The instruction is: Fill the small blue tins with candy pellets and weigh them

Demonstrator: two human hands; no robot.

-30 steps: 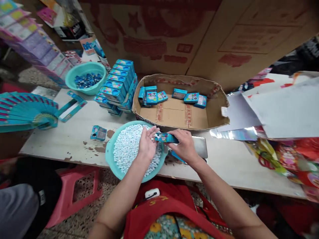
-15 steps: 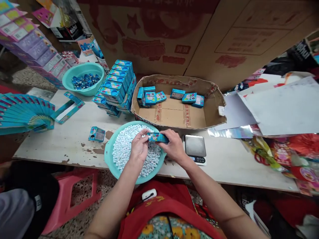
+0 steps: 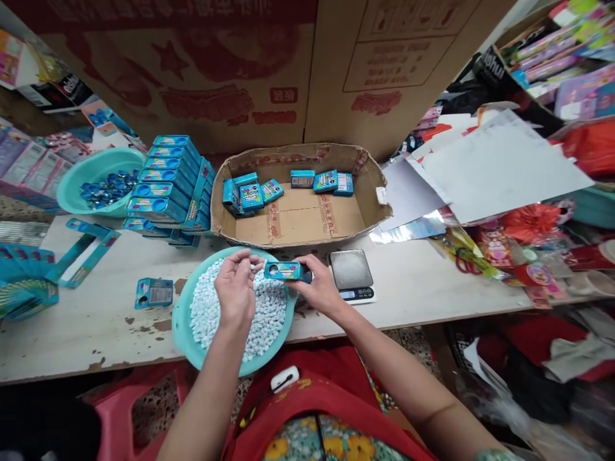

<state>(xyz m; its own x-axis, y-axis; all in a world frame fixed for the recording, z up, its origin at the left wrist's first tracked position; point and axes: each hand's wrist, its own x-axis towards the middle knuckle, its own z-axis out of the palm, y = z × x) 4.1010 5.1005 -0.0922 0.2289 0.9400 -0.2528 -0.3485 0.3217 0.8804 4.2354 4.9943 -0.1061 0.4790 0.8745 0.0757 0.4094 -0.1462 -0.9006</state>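
Observation:
My right hand (image 3: 318, 286) grips a small blue candy box (image 3: 283, 270) by one end, a dark round hole in its face pointing up. Just left of that box, my left hand (image 3: 235, 288) is closed, palm up, with small white candies at its curled fingertips. Both hands are above a turquoise basin (image 3: 180, 320) filled with white candies (image 3: 211, 307). Another blue box (image 3: 154, 292) lies alone on the table to the left. A digital scale (image 3: 352, 272) sits right of my right hand.
Behind the basin, a low cardboard tray (image 3: 298, 221) holds several blue boxes. Left of it rise stacked blue boxes (image 3: 166, 182) and a basin (image 3: 72, 192) of blue pieces. A large carton (image 3: 269, 64) stands behind; papers (image 3: 500, 166) and red-handled scissors (image 3: 466, 262) lie right.
The view has swung right, so table items sit further left. My left hand has drawn back slightly from the box, leaving its holed face more exposed. The right hand keeps its grip.

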